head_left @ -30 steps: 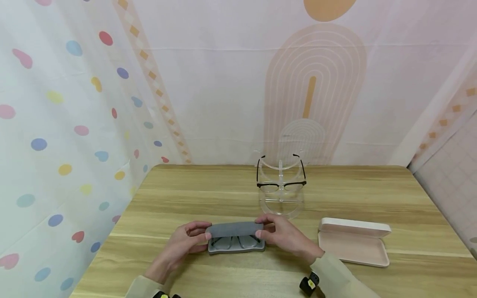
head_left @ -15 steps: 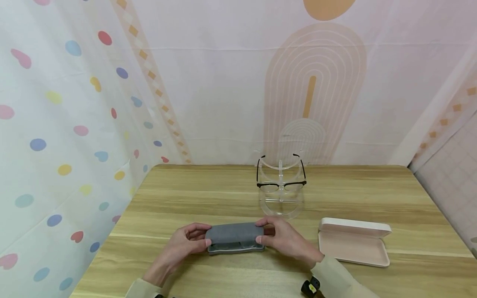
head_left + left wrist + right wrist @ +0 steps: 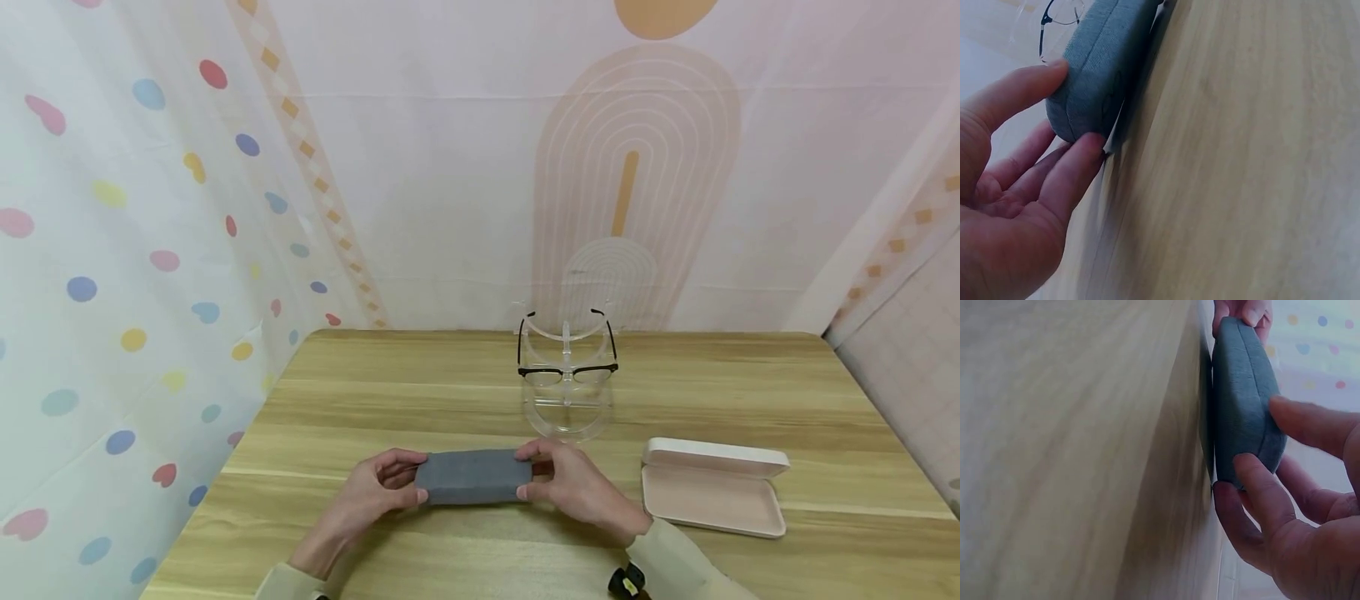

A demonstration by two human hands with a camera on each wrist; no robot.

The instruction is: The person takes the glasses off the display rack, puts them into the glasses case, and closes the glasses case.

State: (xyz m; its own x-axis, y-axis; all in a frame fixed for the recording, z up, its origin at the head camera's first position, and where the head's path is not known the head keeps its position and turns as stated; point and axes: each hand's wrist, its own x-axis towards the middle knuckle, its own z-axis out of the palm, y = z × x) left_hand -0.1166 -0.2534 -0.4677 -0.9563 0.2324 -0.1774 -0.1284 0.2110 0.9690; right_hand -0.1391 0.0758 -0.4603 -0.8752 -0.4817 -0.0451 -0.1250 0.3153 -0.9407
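Observation:
A grey fabric-covered glasses case [image 3: 474,477] lies on the table in front of me with its lid down, so the glasses in it are hidden. My left hand [image 3: 369,492] holds its left end between thumb and fingers. At the right end, my right hand [image 3: 577,487] grips it in the same way. Up close in the left wrist view, the fingertips [image 3: 1088,147] touch the end of the case [image 3: 1100,69]. The right wrist view has the thumb and fingers of the right hand [image 3: 1310,537] around the near end of the case [image 3: 1244,406].
Behind the case stands a clear display stand [image 3: 567,425] bearing black-rimmed glasses [image 3: 540,372]. To the right lies an open white glasses case with a pink lining [image 3: 712,500]. The wooden table [image 3: 390,375] meets a patterned curtain [image 3: 450,183] at the back.
The grey case's lid has come down toward me, covering the glasses that showed inside a second ago. Both hands have stayed at its ends, thumbs lowering with the lid.

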